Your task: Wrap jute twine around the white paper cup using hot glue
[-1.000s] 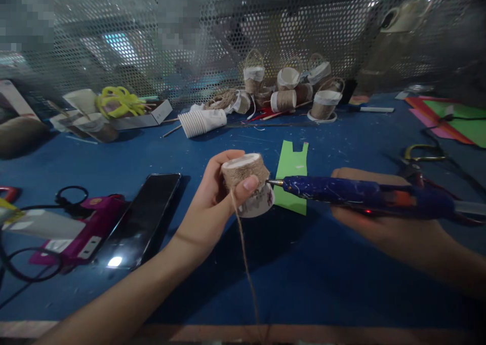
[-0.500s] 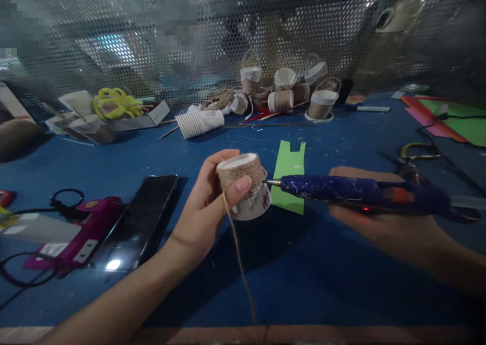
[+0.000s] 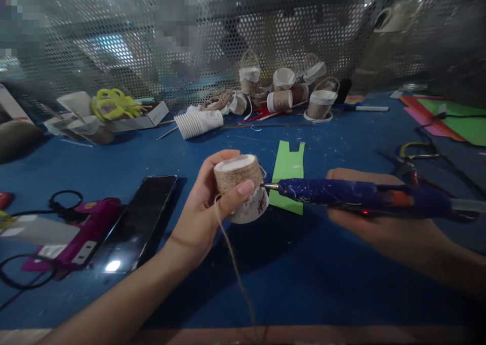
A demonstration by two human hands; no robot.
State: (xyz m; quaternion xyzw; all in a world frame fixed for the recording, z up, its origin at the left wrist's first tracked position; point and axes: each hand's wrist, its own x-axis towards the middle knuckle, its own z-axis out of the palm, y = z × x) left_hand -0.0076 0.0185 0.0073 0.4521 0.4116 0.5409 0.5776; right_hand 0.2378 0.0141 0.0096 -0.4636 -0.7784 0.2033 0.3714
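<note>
A small paper cup (image 3: 248, 209), wrapped in brown twine around its upper part, is held tilted in my left hand (image 3: 207, 203), with the thumb across its front. A loose length of twine (image 3: 237, 274) hangs from beside my thumb to the table's front edge. My right hand (image 3: 379, 223) grips a dark blue glue gun (image 3: 330, 190) that points left, a red light glowing on its underside. The metal nozzle is at the cup's right side, by the lower edge of the twine. Behind the nozzle lies a green paper piece (image 3: 289, 170).
A black phone (image 3: 140, 223) and a magenta power strip (image 3: 89, 228) lie at the left. Twine-wrapped little baskets (image 3: 321, 104) and stacked paper cups (image 3: 193, 123) stand or lie along the back. Scissors (image 3: 419, 151) and coloured sheets (image 3: 455, 117) are at the right.
The cup has turned slightly in my left hand, showing more of its printed side. The loose twine has shifted left at my thumb, and the glue gun sits slightly lower.
</note>
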